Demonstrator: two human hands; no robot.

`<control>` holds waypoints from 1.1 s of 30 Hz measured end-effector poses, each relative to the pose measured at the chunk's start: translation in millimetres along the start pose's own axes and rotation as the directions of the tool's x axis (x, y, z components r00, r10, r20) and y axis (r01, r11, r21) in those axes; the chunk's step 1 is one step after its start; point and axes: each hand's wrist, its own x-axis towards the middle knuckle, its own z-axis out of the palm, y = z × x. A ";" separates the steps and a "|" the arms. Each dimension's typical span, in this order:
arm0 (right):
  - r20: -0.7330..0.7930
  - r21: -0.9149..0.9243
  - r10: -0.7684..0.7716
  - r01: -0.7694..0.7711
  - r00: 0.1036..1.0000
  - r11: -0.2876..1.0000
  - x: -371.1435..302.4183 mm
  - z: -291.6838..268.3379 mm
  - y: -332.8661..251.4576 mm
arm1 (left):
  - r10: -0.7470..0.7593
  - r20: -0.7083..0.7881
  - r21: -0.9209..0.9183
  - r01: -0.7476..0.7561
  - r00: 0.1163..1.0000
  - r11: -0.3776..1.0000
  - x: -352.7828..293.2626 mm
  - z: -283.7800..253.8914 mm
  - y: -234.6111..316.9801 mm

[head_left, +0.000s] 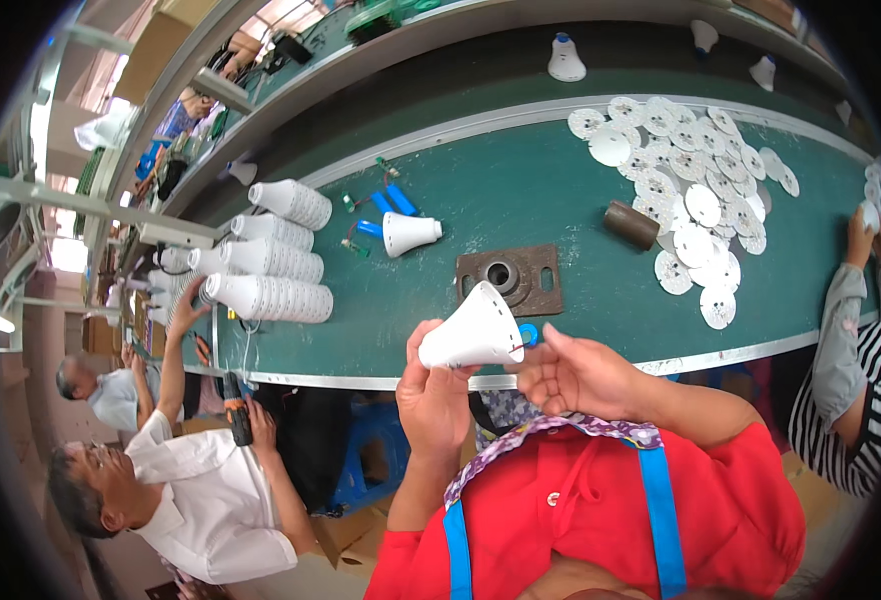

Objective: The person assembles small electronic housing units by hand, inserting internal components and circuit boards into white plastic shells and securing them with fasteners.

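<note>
My left hand (435, 392) grips a white cone-shaped lamp housing (469, 332), its wide opening facing right. At that opening shows a round blue part (529, 335), with a short dark red wire beside it. My right hand (583, 374) is close by with its fingers curled; the thumb tip lies by the blue part, and what the fingers hold is hidden. Behind the housing, a brown metal fixture (538, 285) with a round socket lies on the green bench (381, 345). Another white housing (411, 233) rests on its side beside blue cylindrical batteries (399, 200).
Stacked white housings (271, 297) lie at the left. Many round white boards (703, 205) are spread at the right, near a brown cylinder (632, 225). At left, a co-worker (196, 490) holds a power driver (236, 408); another person's sleeve (841, 340) is at right.
</note>
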 end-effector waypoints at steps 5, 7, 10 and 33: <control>-0.081 0.124 -0.369 0.376 0.926 0.918 4.3 3.2 -5.3 | 0.058 0.019 0.095 -0.059 0.998 0.994 -7.3 6.9 -2.7; -0.108 0.070 -0.427 0.436 0.898 0.897 3.1 9.0 -12.6 | 0.046 0.018 0.144 -0.048 0.999 0.988 -9.4 9.3 -5.9; -0.159 -0.051 -0.520 0.519 0.839 0.853 -0.6 14.1 -19.8 | 0.033 0.012 0.169 -0.034 0.999 0.985 -9.8 12.6 -8.6; -0.023 -0.759 -0.582 0.365 0.813 0.539 -11.8 -1.8 -19.8 | 0.081 0.153 0.359 -0.132 0.985 0.924 -4.6 -21.9 -30.3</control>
